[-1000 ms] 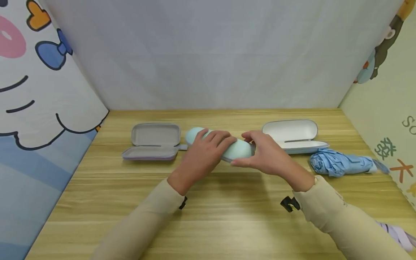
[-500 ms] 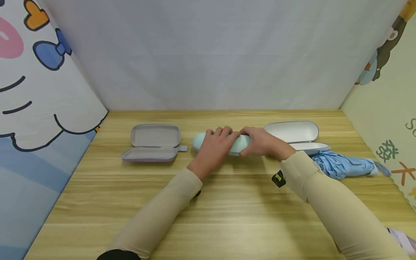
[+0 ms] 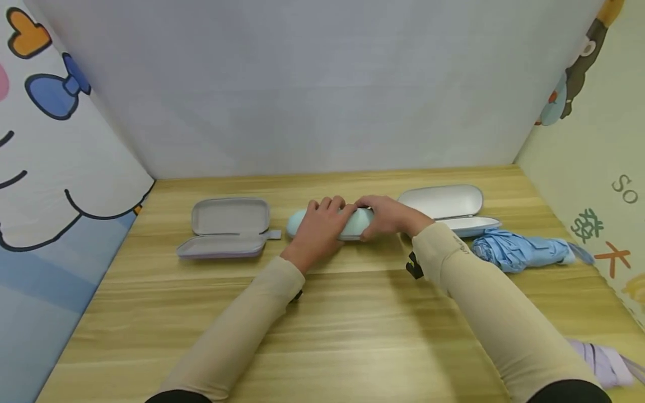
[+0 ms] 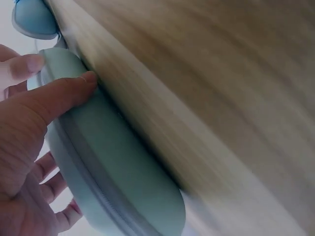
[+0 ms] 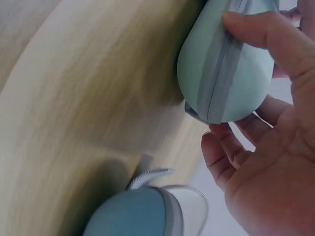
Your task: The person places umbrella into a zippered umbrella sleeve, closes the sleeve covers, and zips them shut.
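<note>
A mint-green zippered glasses case (image 3: 356, 224) lies shut on the wooden table, its long side running left to right. Over its middle, my left hand (image 3: 318, 230) grips it, the thumb on the near side and the fingers across the top. My right hand (image 3: 388, 217) holds the right end between thumb and fingers. In the left wrist view the grey zip band runs along the mint case (image 4: 123, 157), below the left thumb. The right wrist view shows the right thumb pressing on the zip band near the end of the case (image 5: 194, 83).
An open lilac case (image 3: 230, 217) with grey lining stands to the left. On the right is an open blue case (image 3: 445, 202) with white lining, near a folded blue umbrella (image 3: 524, 253). Something lilac and strapped (image 3: 599, 362) lies at the right front. A pale wall stands behind.
The mint case has turned from a slant to nearly parallel with the table's back edge and come down onto the table, both hands moving with it. The head view has shifted slightly.
</note>
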The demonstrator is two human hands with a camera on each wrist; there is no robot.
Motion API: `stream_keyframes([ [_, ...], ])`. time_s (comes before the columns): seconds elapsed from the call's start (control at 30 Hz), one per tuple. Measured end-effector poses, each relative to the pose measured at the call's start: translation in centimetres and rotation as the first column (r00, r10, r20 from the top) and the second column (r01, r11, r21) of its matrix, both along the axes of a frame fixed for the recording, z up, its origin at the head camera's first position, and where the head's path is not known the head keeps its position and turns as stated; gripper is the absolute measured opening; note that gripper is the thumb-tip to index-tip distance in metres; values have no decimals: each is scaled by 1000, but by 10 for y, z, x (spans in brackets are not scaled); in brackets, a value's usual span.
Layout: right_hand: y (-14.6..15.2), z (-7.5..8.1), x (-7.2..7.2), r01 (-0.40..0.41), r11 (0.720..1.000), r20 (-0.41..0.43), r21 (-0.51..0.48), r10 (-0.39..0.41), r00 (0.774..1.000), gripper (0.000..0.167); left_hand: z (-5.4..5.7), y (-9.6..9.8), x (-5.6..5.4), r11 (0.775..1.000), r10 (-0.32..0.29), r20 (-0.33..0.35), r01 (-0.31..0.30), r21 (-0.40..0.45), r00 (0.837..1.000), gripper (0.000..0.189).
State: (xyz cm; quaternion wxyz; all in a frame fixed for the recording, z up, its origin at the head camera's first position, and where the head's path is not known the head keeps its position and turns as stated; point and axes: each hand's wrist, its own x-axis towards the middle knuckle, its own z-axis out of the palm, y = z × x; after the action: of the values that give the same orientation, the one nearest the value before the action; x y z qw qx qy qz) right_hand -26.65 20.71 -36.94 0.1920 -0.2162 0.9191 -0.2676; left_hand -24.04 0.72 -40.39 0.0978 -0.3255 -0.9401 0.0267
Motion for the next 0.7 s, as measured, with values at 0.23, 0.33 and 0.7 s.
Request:
stream_keyframes([
  [0.23, 7, 22, 20, 8, 990, -63, 139, 1, 998, 85, 13, -10, 8, 1000, 15, 84, -16, 17, 996, 74],
  [0.33, 32, 43, 37, 10, 993, -100, 117, 2, 995, 83, 20, -20, 13, 999, 38, 111, -42, 32, 993, 75],
  [0.7, 158, 71, 97, 125, 987, -223, 104, -100, 970, 79, 44, -79, 47, 991, 32, 27, -35, 131, 999, 81],
])
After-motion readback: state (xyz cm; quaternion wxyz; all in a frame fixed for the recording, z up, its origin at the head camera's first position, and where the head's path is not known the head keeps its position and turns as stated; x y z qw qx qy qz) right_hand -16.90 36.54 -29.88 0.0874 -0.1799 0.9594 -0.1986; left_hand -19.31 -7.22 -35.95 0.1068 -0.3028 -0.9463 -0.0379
